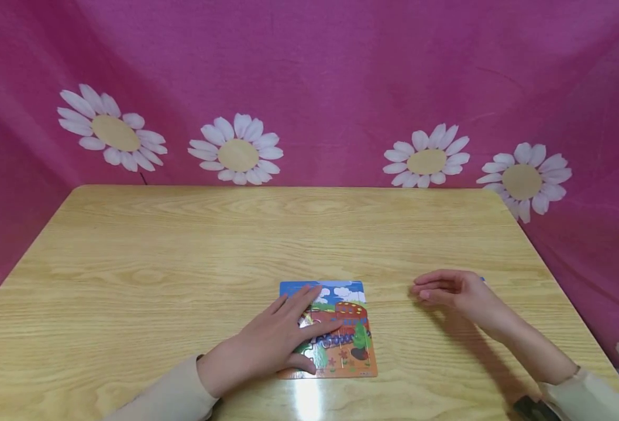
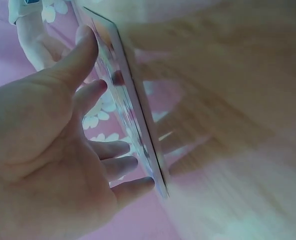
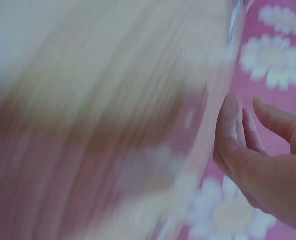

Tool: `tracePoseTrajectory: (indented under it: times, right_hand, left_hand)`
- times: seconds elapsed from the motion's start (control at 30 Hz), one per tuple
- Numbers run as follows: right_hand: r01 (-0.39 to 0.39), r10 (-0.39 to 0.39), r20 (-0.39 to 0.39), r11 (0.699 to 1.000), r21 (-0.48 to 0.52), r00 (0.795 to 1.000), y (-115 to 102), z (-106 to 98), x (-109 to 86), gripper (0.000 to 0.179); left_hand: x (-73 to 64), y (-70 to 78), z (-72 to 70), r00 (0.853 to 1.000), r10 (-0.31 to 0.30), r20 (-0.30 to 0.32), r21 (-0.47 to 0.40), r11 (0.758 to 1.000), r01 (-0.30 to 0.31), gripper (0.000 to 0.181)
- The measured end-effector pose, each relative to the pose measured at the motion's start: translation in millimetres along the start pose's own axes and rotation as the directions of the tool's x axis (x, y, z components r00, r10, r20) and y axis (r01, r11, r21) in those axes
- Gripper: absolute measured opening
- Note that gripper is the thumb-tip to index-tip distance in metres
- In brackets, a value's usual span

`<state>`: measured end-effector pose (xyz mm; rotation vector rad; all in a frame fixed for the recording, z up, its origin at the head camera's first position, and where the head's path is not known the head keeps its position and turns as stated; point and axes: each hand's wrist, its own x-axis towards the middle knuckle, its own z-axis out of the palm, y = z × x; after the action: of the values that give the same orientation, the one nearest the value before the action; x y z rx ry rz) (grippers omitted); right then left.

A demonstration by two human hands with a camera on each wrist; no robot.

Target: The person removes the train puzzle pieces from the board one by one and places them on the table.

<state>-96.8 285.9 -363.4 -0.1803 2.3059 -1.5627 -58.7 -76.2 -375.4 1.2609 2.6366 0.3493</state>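
A square picture jigsaw puzzle (image 1: 348, 351) lies flat near the front middle of the table, printed with blue sky, white clouds, a green tree and orange ground. My left hand (image 1: 272, 339) is spread over its left half and covers part of the picture. In the left wrist view, the left hand's (image 2: 53, 140) fingertips are right at the face of the puzzle (image 2: 125, 100). To the right of the puzzle, my right hand (image 1: 459, 292) hovers with its fingers loosely bent and together. Nothing shows between the right hand's (image 3: 257, 155) fingers and thumb. A small blue thing (image 1: 482, 279) peeks out behind it, mostly hidden.
The light wood table (image 1: 183, 240) reaches back to a pink cloth (image 1: 320, 88) with large white daisies, which also hangs at both sides. A dark object (image 1: 536, 408) lies by the right sleeve at the front edge.
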Motion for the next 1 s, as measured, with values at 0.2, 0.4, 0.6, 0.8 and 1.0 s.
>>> tracePoseTrajectory:
  times: [0.2,0.4,0.6,0.8,1.0]
  right_hand:
    - [-0.017,0.006,0.101,0.993,0.115,0.995,-18.6,52.7,23.2,0.032]
    - [-0.022,0.01,0.143,0.996,0.085,0.99,-34.5,82.8,37.1,0.029]
    - [-0.055,0.048,0.13,0.997,0.053,0.99,-40.9,91.5,41.8,0.025]
    - [-0.067,0.061,0.139,0.997,0.04,0.988,-42.2,92.3,46.1,0.027]
    - [0.003,0.005,0.052,0.99,-0.138,0.999,-46.2,103.7,50.9,0.02]
  left_hand:
    - [-14.2,-1.7,0.2,0.999,-0.029,-0.016,0.013,0.999,0.03,0.065]
    - [-19.2,-1.8,1.4,0.998,-0.052,-0.035,0.004,0.999,0.053,0.066]
    - [-21.5,-2.0,0.8,0.997,-0.059,-0.04,-0.013,0.998,0.059,0.067]
    - [-23.4,-2.7,0.7,0.997,-0.056,-0.057,0.038,0.998,0.058,0.065]
    - [-23.6,-2.9,1.6,0.996,-0.059,-0.061,0.046,0.997,0.062,0.065]
